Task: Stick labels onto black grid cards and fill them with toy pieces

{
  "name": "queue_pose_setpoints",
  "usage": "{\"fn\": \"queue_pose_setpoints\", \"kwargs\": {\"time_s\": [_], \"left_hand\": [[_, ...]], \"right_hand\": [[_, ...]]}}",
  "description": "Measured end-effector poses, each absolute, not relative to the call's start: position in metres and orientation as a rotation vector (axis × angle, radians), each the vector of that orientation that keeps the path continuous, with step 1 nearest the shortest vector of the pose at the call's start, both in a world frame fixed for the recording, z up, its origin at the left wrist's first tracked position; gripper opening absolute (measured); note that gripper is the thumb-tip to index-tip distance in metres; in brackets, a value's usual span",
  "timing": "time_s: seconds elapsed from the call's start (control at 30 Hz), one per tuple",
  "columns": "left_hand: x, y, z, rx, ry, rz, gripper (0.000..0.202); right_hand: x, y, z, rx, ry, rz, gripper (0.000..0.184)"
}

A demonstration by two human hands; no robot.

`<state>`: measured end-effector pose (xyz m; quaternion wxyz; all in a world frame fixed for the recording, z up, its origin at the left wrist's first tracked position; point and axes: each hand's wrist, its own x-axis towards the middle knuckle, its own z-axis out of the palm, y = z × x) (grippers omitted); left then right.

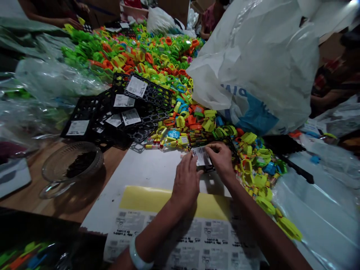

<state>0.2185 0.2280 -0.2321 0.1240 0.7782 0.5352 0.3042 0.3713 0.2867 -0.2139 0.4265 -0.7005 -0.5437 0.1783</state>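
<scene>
My left hand [186,177] and my right hand [221,156] meet over a small black plastic grid [211,157] that carries a white printed label [201,156]. Both hands pinch the label and the grid, fingers closed on them. The grid lies on a white sheet at the edge of a heap of small coloured plastic pieces [180,112]. Under my forearms lies a label sheet [197,236] with a yellow backing strip and rows of printed stickers. A pale bangle sits on my left wrist.
A stack of labelled black grids [123,108] lies left of centre. A glass bowl [72,165] with dark contents stands on the wooden table at left. A big white plastic bag [258,67] rises at right. Clear bags lie on both sides. Other people's arms show at the far edge.
</scene>
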Motion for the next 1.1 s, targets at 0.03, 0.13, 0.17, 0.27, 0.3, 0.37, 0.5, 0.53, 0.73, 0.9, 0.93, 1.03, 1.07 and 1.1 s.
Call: {"fn": "queue_pose_setpoints", "kwargs": {"time_s": [0.03, 0.13, 0.17, 0.27, 0.3, 0.37, 0.5, 0.53, 0.73, 0.9, 0.93, 1.03, 1.07, 1.1], "left_hand": [[0.222, 0.23, -0.233, 2.364, 1.512, 0.804, 0.049], [0.227, 0.233, -0.24, 2.562, 1.345, 0.569, 0.056], [0.226, 0.233, -0.244, 2.593, 1.307, 0.509, 0.057], [0.223, 0.232, -0.253, 2.614, 1.291, 0.394, 0.064], [0.222, 0.231, -0.255, 2.613, 1.298, 0.374, 0.066], [0.221, 0.23, -0.257, 2.613, 1.305, 0.352, 0.069], [0.223, 0.228, -0.257, 2.592, 1.311, 0.355, 0.07], [0.223, 0.228, -0.257, 2.58, 1.306, 0.375, 0.069], [0.219, 0.235, -0.244, 2.186, 1.392, 0.871, 0.047], [0.203, 0.254, -0.217, 1.481, 1.396, 1.106, 0.045], [0.201, 0.257, -0.213, 1.426, 1.329, 1.09, 0.033], [0.192, 0.269, -0.199, 1.329, 1.239, 1.098, 0.024], [0.188, 0.276, -0.193, 1.284, 1.233, 1.126, 0.029], [0.182, 0.285, -0.187, 1.236, 1.234, 1.166, 0.033]], "right_hand": [[0.37, 0.288, -0.216, -1.776, -1.358, 0.416, 0.02], [0.368, 0.289, -0.221, -1.848, -1.413, 0.31, 0.016], [0.367, 0.289, -0.222, -1.881, -1.457, 0.266, 0.015], [0.368, 0.29, -0.223, -1.984, -1.598, 0.106, 0.025], [0.369, 0.291, -0.223, -2.005, -1.629, 0.054, 0.037], [0.371, 0.294, -0.22, -2.017, -1.707, -0.037, 0.058], [0.382, 0.31, -0.211, -1.933, -2.058, -0.105, 0.035], [0.385, 0.315, -0.208, -1.907, -2.126, -0.1, 0.028], [0.396, 0.319, -0.177, -1.76, -2.124, -0.04, 0.022], [0.393, 0.304, -0.152, -1.461, -2.067, 0.032, 0.021], [0.391, 0.302, -0.149, -1.429, -2.044, 0.046, 0.02], [0.386, 0.294, -0.143, -1.39, -1.941, 0.005, 0.029], [0.386, 0.29, -0.142, -1.391, -1.895, -0.029, 0.036], [0.387, 0.285, -0.141, -1.396, -1.847, -0.059, 0.043]]}}
